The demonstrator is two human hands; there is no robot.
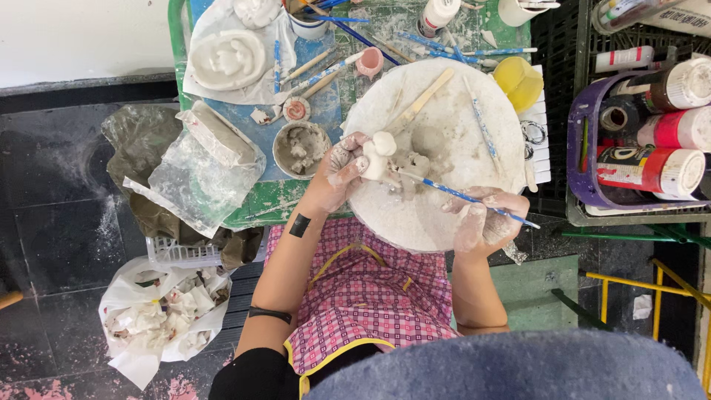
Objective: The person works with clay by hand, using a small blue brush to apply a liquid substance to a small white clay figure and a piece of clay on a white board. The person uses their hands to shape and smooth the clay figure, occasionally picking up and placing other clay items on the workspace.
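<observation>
My left hand [337,172], smeared with wet clay, grips a small white clay figure [379,155] that stands on a round white board [444,141]. My right hand [485,216] holds a thin blue-handled brush [463,196], and its tip touches the figure's right side. Grey clay lumps lie on the board just beside the figure. A wooden stick [422,100] and a second blue brush [481,126] lie farther back on the board.
A bowl of grey slip [300,148], a wrapped clay block [218,133], a white relief mould [229,58] and several brushes sit on the green table. A yellow cup [518,81] is at the board's far right. Paint bottles [652,167] fill a purple basket. A bag of scraps [163,315] lies on the floor.
</observation>
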